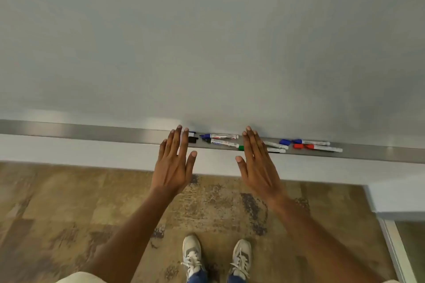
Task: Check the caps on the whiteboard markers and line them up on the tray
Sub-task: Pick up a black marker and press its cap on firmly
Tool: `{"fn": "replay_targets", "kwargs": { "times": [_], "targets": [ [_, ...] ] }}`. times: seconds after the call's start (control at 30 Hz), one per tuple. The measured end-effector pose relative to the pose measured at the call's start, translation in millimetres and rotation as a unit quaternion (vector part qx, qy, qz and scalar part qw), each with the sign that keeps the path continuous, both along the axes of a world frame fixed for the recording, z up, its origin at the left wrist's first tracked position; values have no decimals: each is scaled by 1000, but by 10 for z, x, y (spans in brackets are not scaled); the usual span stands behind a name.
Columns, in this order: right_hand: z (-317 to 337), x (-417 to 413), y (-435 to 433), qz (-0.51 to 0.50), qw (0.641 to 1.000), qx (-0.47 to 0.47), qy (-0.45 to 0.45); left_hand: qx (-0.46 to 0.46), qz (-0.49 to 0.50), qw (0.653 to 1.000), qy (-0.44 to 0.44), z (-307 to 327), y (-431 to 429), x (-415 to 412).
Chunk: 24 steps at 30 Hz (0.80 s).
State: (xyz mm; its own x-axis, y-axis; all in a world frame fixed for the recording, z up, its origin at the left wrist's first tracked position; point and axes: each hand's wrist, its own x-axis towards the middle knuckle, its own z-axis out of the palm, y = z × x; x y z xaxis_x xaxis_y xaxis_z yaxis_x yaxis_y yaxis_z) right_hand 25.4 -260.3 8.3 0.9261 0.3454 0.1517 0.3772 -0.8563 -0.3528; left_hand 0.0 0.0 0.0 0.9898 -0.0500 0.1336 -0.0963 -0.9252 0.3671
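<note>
1. Both hands are flat and spread with nothing in them — the left hand (173, 163) and the right hand (257, 163) reach toward the tray (92, 132) with fingertips over its front edge; neither grip has closed on anything.
2. The markers lie scattered on the metal tray under the whiteboard (207, 41), in loose clusters rather than one row, so by my reading the lining-up is not yet done.
3. Between the hands lie a blue-capped marker (218, 136) and a second marker (222, 142) just in front of it; a green cap (241, 147) shows beside the right hand.
4. To the right lie another blue marker (310, 142) and a red marker (322, 148).
5. All have their long axes roughly along the tray, left to right, slightly skewed — coloured caps toward the left.
6. A black cap (192, 139) sits by the left fingers; whether it is loose I cannot tell. No cap appears checked so far.
</note>
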Motion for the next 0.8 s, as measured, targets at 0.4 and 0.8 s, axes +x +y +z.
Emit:
{"fn": "replay_targets", "kwargs": {
  "times": [0.4,0.8],
  "targets": [
    [-157,304,237,21,996,-45,67,76,-3,991,109,-89,-19,397],
    [-231,587,462,21,990,-91,104,90,-32,988,123,-161,61,599]
  ]
}}
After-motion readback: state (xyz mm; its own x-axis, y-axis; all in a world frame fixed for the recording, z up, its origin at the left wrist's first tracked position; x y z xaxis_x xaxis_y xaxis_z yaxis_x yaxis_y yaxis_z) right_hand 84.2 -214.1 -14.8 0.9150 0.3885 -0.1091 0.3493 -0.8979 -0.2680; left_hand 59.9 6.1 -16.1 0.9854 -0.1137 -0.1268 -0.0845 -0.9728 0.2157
